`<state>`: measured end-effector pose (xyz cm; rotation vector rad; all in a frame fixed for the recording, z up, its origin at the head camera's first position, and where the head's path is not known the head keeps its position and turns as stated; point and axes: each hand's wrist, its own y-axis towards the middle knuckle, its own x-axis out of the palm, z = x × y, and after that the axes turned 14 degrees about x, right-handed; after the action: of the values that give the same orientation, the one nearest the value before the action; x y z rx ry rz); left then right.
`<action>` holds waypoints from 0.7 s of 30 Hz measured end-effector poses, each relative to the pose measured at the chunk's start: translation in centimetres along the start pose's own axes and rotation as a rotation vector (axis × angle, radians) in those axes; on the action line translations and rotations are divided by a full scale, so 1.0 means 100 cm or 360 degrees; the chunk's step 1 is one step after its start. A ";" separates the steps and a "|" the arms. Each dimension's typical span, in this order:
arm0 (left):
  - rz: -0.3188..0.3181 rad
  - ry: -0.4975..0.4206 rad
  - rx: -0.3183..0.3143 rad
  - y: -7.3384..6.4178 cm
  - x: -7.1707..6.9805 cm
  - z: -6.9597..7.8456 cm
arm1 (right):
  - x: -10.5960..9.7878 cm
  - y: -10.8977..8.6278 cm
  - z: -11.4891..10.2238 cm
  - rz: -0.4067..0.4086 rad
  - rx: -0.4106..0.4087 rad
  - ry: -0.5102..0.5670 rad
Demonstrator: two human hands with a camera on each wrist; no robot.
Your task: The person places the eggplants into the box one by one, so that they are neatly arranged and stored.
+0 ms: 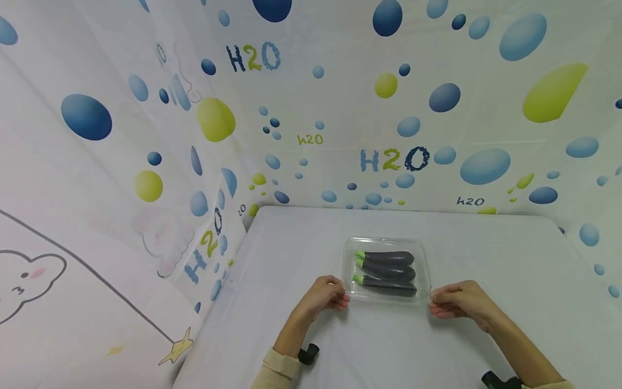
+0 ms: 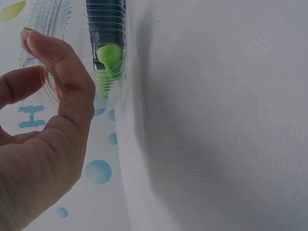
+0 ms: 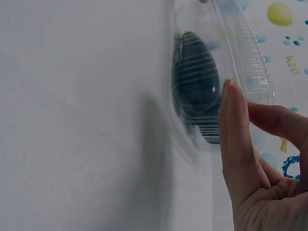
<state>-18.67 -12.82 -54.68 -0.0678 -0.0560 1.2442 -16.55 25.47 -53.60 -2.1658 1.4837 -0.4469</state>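
A clear plastic box [image 1: 389,300] with ribbed walls sits on the white table, holding three dark eggplants [image 1: 386,271] with green stem ends pointing left. At the box's near left corner, my left hand [image 1: 324,296] pinches the rim between thumb and fingers; the left wrist view shows this hand [image 2: 57,110] around the rim, beside a green stem end [image 2: 110,60]. My right hand [image 1: 459,305] pinches the near right corner. In the right wrist view, its thumb and fingers [image 3: 236,125] meet at the rim, next to the rounded end of an eggplant [image 3: 195,77].
A white cloth covers the table [image 1: 301,237]. Behind it and along the left hang white sheets [image 1: 340,102] printed with blue and green drops and H2O lettering. A dark wrist camera [image 1: 309,354] sits on the left wrist, another dark device [image 1: 500,381] on the right.
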 end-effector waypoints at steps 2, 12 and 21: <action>-0.0008 0.0006 0.0003 0.000 0.000 0.000 | 0.000 0.000 -0.001 -0.0005 0.0006 -0.0013; -0.0035 0.0024 0.0009 0.000 -0.001 0.002 | 0.000 -0.004 -0.005 0.0012 0.0040 -0.0026; 0.0002 -0.0012 0.0024 0.001 0.001 -0.001 | 0.003 0.001 -0.001 -0.0014 -0.0003 0.0022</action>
<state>-18.72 -12.70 -54.75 -0.0503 -0.0532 1.2462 -16.62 25.17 -53.59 -2.1757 1.4829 -0.4649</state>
